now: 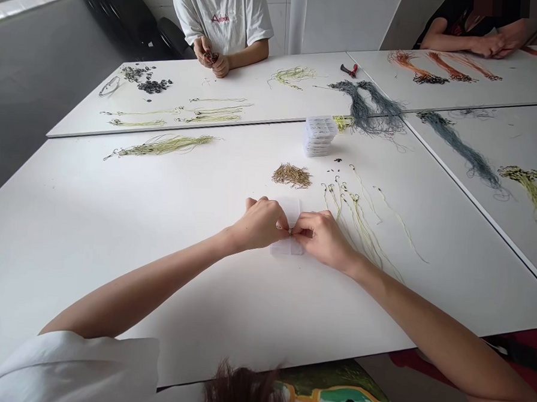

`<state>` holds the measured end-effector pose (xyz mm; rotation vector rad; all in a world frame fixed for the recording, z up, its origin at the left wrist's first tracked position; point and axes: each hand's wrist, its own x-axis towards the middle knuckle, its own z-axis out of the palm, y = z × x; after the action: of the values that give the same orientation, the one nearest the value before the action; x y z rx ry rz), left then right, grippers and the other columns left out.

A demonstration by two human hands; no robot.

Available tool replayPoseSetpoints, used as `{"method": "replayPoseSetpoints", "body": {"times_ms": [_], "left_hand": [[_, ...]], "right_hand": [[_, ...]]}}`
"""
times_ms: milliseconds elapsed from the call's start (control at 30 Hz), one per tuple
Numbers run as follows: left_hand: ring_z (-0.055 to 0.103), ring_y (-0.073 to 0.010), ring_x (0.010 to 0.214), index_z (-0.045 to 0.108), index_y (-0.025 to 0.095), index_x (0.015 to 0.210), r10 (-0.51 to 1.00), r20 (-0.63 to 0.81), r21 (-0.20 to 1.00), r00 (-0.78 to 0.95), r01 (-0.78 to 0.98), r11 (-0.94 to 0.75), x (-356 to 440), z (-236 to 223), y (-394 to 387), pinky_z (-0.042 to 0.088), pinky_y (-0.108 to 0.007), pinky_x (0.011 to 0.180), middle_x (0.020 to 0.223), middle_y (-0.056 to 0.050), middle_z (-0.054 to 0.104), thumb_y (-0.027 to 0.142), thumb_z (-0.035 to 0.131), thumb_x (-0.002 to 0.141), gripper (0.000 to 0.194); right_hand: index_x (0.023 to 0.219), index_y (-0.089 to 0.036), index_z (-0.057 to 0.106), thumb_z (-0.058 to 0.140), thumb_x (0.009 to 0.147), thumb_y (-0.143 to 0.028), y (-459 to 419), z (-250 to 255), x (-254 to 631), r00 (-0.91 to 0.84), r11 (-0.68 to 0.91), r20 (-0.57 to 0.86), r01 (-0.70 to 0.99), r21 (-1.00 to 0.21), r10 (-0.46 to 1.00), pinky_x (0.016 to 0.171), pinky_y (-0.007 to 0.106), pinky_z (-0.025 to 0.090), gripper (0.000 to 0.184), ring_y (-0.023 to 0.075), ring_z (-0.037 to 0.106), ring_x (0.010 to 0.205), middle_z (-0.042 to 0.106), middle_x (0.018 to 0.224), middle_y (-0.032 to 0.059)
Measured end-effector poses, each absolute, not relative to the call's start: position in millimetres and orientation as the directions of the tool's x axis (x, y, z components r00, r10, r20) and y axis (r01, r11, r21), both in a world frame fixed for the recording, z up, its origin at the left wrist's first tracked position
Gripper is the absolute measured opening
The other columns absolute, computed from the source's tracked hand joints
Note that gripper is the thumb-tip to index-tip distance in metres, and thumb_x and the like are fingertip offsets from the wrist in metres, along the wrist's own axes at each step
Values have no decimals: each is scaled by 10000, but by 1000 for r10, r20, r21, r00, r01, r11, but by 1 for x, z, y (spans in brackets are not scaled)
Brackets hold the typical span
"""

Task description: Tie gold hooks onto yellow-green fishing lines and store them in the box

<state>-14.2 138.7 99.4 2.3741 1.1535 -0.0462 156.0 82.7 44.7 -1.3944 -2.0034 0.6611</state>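
Observation:
A clear plastic compartment box (286, 247) lies with its lid raised in front of me. Over its middle, my left hand (264, 223) and my right hand (321, 237) meet, fingertips almost touching. Each has thumb and finger pinched together; whatever is between them is too small to name. Just beyond the box sits a heap of small gold-coloured hooks (292, 175). To the right of my right hand several yellow-green cords with dark hooks (356, 214) lie spread out, and a few tiny black bits (337, 161) rest above them.
A stack of clear boxes (319, 136) stands farther back, near bundles of grey-blue cord (363, 107). Yellow-green cords (163, 146) lie at left. Across the table, a person in a white shirt (226, 25) handles small dark items; another person's hands (495, 45) rest by orange cords (451, 68).

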Motion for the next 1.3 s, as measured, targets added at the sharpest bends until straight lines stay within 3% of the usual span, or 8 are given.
{"method": "replayPoseSetpoints", "body": {"times_ms": [433, 633, 833, 933, 1167, 1300], "left_hand": [[532, -269, 977, 775, 276, 787, 725, -273, 449, 632, 750, -485, -14, 98, 139, 303, -431, 914, 901, -34, 721, 309, 631, 757, 150], [557, -249, 878, 766, 247, 740, 710, -283, 426, 645, 748, -509, -9, 92, 147, 288, -423, 878, 768, -41, 711, 302, 673, 702, 114], [542, -259, 905, 759, 253, 741, 738, -243, 434, 629, 751, -497, -12, 88, 147, 284, -421, 860, 761, -39, 701, 338, 683, 706, 119], [532, -278, 934, 755, 243, 732, 753, -228, 427, 618, 758, -493, -14, 87, 144, 287, -419, 853, 760, -50, 693, 345, 694, 700, 123], [528, -282, 917, 741, 231, 708, 748, -205, 407, 632, 750, -522, -13, 87, 143, 299, -425, 840, 734, -52, 669, 338, 699, 715, 115], [525, -275, 942, 742, 241, 795, 718, -166, 426, 676, 706, -566, -21, 87, 142, 331, -407, 837, 858, -53, 660, 343, 688, 756, 122]], "right_hand": [[623, -190, 624, 596, 741, -25, 81, 46, 155, -260, 305, 177, 634, -710, 949, 645, 263, 384, 205, 129, 571, 626, 618, 642, -23], [631, -189, 634, 604, 739, -15, 82, 44, 155, -261, 314, 187, 626, -714, 947, 662, 269, 407, 208, 132, 576, 624, 630, 660, -19], [801, -203, 695, 639, 789, -70, 78, 49, 162, -309, 327, 161, 618, -715, 937, 727, 298, 430, 145, 135, 590, 653, 661, 772, -1], [865, -205, 701, 604, 838, -81, 71, 55, 164, -365, 401, 186, 698, -594, 912, 819, 334, 397, 160, 138, 580, 699, 654, 825, 11], [699, -154, 657, 433, 886, -25, 60, 52, 154, -552, 599, 266, 788, -144, 790, 841, 361, 335, 319, 149, 490, 675, 570, 723, 46], [711, -158, 651, 446, 894, -58, 60, 50, 155, -549, 597, 277, 791, -131, 789, 829, 352, 325, 292, 146, 478, 658, 562, 720, 40]]}}
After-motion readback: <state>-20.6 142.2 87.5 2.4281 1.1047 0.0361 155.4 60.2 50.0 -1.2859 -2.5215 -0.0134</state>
